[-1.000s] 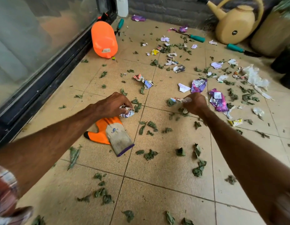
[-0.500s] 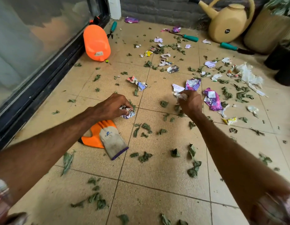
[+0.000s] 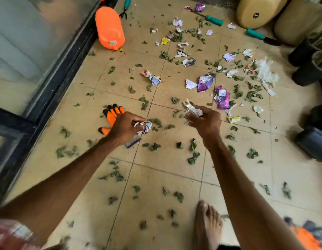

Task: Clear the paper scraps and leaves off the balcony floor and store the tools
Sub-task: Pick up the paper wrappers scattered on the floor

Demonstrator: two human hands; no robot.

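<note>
Leaves (image 3: 192,157) all over the balcony floor (image 3: 165,179); paper scraps (image 3: 205,83) mostly toward its far right. Glove (image 3: 112,114) partly under the left hand (image 3: 125,128), toward the left edge. Bottle (image 3: 109,27) at the far left corner; watering can (image 3: 255,13) far right, hand tools (image 3: 214,20) just beside it.

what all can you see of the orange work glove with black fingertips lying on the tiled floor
The orange work glove with black fingertips lies flat on the beige tiled floor, fingers spread and pointing away from the person, thumb out to the left. It looks like rubber-coated fabric, with a purple-edged cuff at the near end. The left hand, gripping a crumpled paper scrap, hides its middle; whether they touch cannot be told. Green leaf bits lie around it.
</note>
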